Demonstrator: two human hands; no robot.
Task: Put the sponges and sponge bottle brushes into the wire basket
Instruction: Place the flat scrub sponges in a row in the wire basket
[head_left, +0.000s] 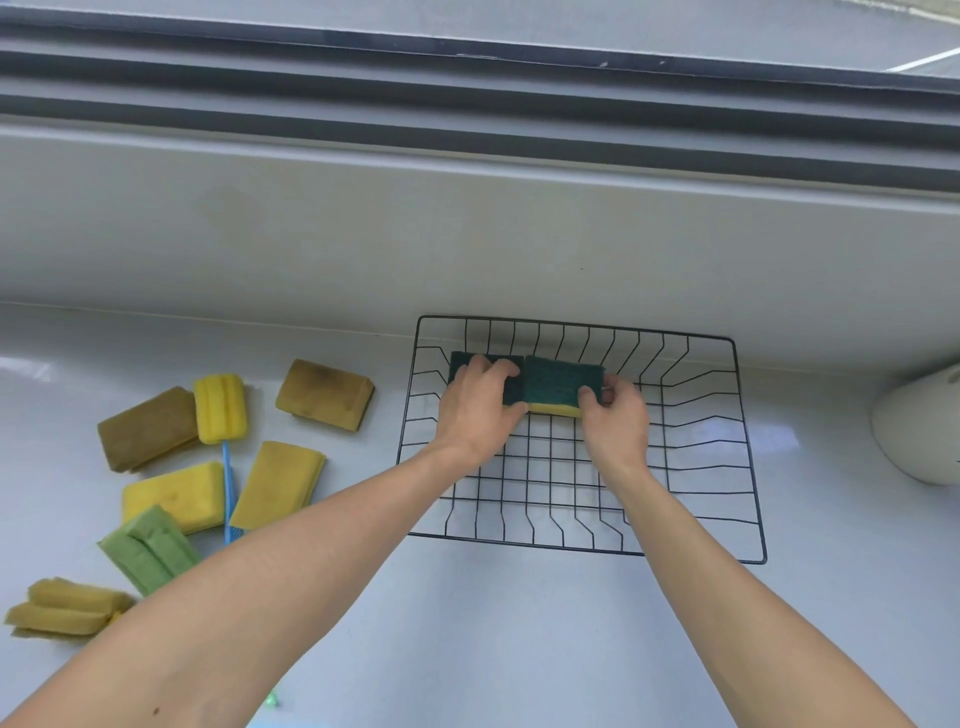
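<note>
A black wire basket (748, 447) sits on the white counter, right of centre. Inside its far end lie two green-topped yellow sponges side by side. My left hand (475, 410) grips the left sponge (511, 387); my right hand (615, 421) pinches the right sponge (556, 382) at its right end. To the left lie loose sponges: two brown ones (324, 395) (148, 428), two yellow ones (171, 496) (278, 486), and a yellow sponge bottle brush (218, 408) with a blue handle. A green sponge brush head (148, 548) and an olive one (65, 605) lie near my left forearm.
A grey window ledge and wall (467, 234) rise right behind the basket. A white rounded object (919, 431) stands at the counter's right edge. My left forearm crosses over the counter in front of the loose sponges.
</note>
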